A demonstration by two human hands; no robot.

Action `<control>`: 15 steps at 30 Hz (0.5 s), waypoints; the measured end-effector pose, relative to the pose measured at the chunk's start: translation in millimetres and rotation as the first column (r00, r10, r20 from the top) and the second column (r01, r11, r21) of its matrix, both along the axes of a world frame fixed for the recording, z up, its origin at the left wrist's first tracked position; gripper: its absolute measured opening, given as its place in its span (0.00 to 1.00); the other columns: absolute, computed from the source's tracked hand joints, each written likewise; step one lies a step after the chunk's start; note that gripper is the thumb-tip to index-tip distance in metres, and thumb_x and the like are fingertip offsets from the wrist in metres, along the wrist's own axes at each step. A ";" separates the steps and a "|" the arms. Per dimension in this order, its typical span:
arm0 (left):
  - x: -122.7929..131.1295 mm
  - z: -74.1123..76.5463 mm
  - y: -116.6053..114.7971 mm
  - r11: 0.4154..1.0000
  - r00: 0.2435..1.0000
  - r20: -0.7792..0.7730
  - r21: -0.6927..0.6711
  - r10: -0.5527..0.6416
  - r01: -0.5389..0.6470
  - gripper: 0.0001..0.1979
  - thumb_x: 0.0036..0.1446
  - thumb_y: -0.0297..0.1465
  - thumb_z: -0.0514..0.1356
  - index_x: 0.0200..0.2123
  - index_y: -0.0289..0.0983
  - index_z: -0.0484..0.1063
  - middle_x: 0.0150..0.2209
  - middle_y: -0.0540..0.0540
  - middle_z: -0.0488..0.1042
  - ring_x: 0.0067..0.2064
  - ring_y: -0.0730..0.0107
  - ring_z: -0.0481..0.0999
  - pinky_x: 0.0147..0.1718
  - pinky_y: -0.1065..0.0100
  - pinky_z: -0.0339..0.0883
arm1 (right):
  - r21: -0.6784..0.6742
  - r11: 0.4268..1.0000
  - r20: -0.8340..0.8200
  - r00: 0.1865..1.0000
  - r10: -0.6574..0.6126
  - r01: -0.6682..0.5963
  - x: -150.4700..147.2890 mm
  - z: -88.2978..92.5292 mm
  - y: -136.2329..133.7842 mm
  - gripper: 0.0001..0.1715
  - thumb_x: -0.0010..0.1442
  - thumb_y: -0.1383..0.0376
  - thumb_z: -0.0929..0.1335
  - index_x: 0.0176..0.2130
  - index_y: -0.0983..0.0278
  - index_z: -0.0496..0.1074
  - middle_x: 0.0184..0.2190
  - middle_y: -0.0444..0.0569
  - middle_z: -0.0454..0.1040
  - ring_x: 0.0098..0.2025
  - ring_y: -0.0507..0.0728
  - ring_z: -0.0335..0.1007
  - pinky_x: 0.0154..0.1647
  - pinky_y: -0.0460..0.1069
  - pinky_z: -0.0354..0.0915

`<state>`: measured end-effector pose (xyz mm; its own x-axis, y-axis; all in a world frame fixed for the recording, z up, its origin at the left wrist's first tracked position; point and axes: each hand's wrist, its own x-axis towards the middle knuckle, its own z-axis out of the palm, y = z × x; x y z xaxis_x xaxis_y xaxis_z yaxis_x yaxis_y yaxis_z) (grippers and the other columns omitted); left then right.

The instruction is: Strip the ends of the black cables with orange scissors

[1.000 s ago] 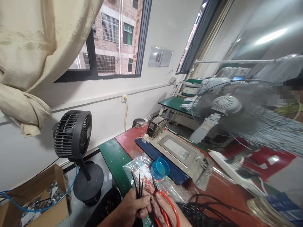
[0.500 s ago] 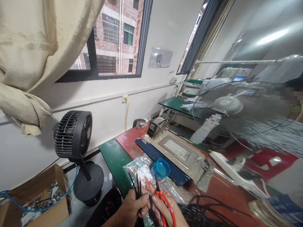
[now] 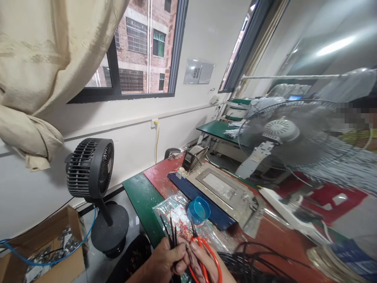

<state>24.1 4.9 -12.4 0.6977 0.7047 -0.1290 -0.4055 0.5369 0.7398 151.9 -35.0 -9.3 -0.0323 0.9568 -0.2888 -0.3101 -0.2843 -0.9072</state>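
At the bottom edge, my left hand (image 3: pixel 166 261) is closed around a small bunch of thin black wires (image 3: pixel 171 235) whose ends stick upward. Right beside it, my right hand (image 3: pixel 206 265) grips red-handled scissors (image 3: pixel 203 251), their dark blades pointing up close to the wire ends. The two hands touch over a clear plastic bag of small red parts (image 3: pixel 179 220). A small blue cup (image 3: pixel 199 209) stands just beyond the scissors' tip.
A black floor fan (image 3: pixel 91 169) stands left of the green and red bench (image 3: pixel 141 196). A metal machine plate (image 3: pixel 224 188), a large spinning fan (image 3: pixel 282 133), a white power strip (image 3: pixel 282 210), black cables (image 3: pixel 253 263) and a cardboard box (image 3: pixel 44 251) surround the hands.
The scissors have shifted slightly in my right hand, their blades staying near the wire ends. My left hand keeps the wires nearly still.
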 end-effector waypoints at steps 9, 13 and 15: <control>-0.5 3.3 2.2 0.999 0.993 -0.114 0.035 0.020 -0.016 0.19 0.44 0.44 0.62 0.19 0.34 0.64 0.13 0.55 0.57 0.15 0.83 0.50 0.16 0.71 0.37 | 0.058 0.997 0.152 0.988 0.036 -0.045 1.4 -3.2 7.1 0.32 0.48 0.39 0.63 0.15 0.64 0.61 0.08 0.39 0.56 0.12 0.46 0.51 0.14 0.43 0.45; -0.3 0.5 3.4 0.998 0.992 -0.119 0.051 0.028 -0.022 0.19 0.45 0.44 0.61 0.20 0.34 0.64 0.12 0.56 0.56 0.14 0.83 0.49 0.16 0.71 0.38 | 0.039 0.999 0.225 0.974 0.017 -0.026 1.0 4.3 6.7 0.32 0.47 0.40 0.64 0.17 0.66 0.63 0.09 0.40 0.58 0.12 0.45 0.51 0.14 0.43 0.44; -0.2 -2.6 4.1 0.998 0.993 -0.116 0.053 0.032 -0.026 0.18 0.46 0.43 0.61 0.21 0.34 0.64 0.12 0.56 0.56 0.14 0.83 0.49 0.16 0.72 0.38 | 0.035 0.999 0.241 0.971 0.012 -0.021 0.7 7.4 6.3 0.32 0.47 0.40 0.64 0.18 0.66 0.64 0.09 0.39 0.58 0.12 0.45 0.49 0.14 0.42 0.43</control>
<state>23.9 9.1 -15.0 0.6587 0.7325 -0.1720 -0.3294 0.4863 0.8093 152.5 -28.7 -1.9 0.0179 0.9670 -0.2541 -0.0772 -0.2521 -0.9646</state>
